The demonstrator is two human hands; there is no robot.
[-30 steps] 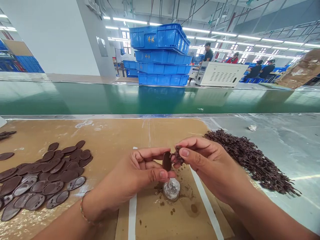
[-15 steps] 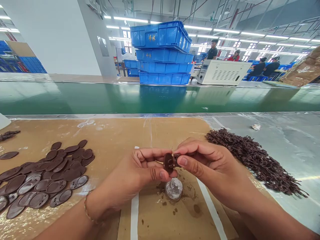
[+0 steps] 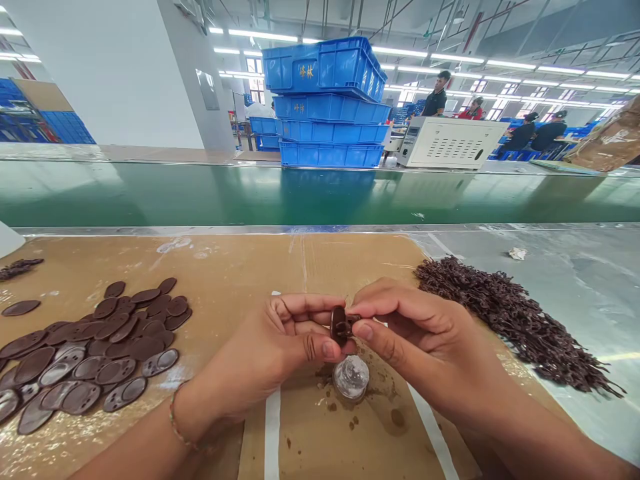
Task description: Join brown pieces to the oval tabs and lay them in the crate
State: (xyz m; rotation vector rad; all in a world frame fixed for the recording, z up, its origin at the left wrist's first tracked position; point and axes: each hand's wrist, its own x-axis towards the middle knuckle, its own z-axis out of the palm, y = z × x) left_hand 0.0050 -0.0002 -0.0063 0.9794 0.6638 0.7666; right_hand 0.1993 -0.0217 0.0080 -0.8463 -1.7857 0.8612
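My left hand [image 3: 280, 350] pinches a dark brown oval piece [image 3: 338, 325] between thumb and fingers, its face turned toward the right. Against that face, my right hand [image 3: 410, 327] closes thumb and forefinger on a small brown part [image 3: 353, 321]; its full shape is hidden by the fingertips. The two parts touch in front of me, over the bench. Just below them stands a small clear jar [image 3: 351, 377] with whitish contents. To the left, many similar flat brown oval pieces [image 3: 113, 327] lie in an overlapping heap.
On the right lies a long pile of dark brown stringy pieces [image 3: 510, 320]. Brown board [image 3: 240, 260] with white tape strips covers the bench. Beyond runs a green conveyor belt [image 3: 210, 197], with stacked blue crates [image 3: 325, 107] and a beige machine [image 3: 450, 143] behind it. Several people are farther back.
My right fingertips have shifted slightly on the small part, showing more of it against the oval piece. The whole view has moved a little; the left hand keeps its hold.
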